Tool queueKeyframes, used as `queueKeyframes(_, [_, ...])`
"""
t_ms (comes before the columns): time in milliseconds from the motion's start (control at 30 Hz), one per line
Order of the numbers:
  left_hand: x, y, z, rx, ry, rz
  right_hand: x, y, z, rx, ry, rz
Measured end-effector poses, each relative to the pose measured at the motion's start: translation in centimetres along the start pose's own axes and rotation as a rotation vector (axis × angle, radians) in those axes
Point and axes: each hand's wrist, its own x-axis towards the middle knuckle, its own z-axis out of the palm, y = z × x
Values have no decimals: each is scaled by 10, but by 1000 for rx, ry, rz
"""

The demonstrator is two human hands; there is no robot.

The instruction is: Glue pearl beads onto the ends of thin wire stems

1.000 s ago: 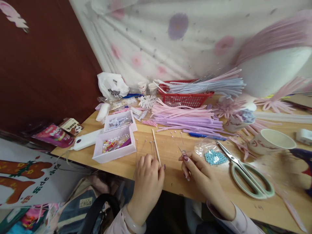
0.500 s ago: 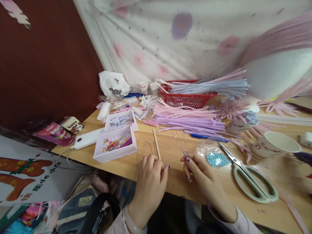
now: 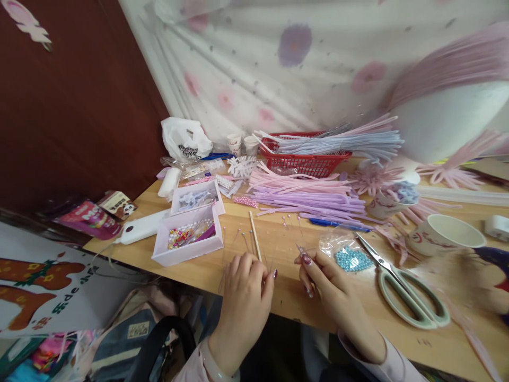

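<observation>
My left hand point(image 3: 247, 292) rests at the table's front edge, fingers curled down; what they may hold is hidden. A wooden stick point(image 3: 255, 236) and several thin wires with bead tips point(image 3: 245, 241) stick out just beyond its knuckles. To its right, my right hand point(image 3: 332, 289) is closed in a pinch, thumb against forefinger, on a thin silvery wire point(image 3: 299, 248) whose end pokes out past the fingertips. Beside that hand lies a clear bag of turquoise beads point(image 3: 353, 259), with green-handled scissors point(image 3: 409, 294) to the right. More bead-tipped wires point(image 3: 300, 225) lie ahead.
Bundles of purple pipe cleaners point(image 3: 310, 202) and pink ones point(image 3: 298, 180) lie in front of a red basket point(image 3: 318, 165). A white box of beads point(image 3: 189, 253) stands left. A paper cup point(image 3: 445, 236) and a blurred, dark-blue and skin-toned shape point(image 3: 491, 276) are at right.
Both my hands keep almost the same pose. At the right edge the blurred shape has come further into view. The view has shifted slightly.
</observation>
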Motion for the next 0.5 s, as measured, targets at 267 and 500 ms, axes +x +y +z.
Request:
queueKeyframes(267, [8,27,22,6,-115,20,-4,-2,-3,183,200,-52])
queueKeyframes(500, [15,37,26,-16,-179,7,-2,-4,0,210,186,-32])
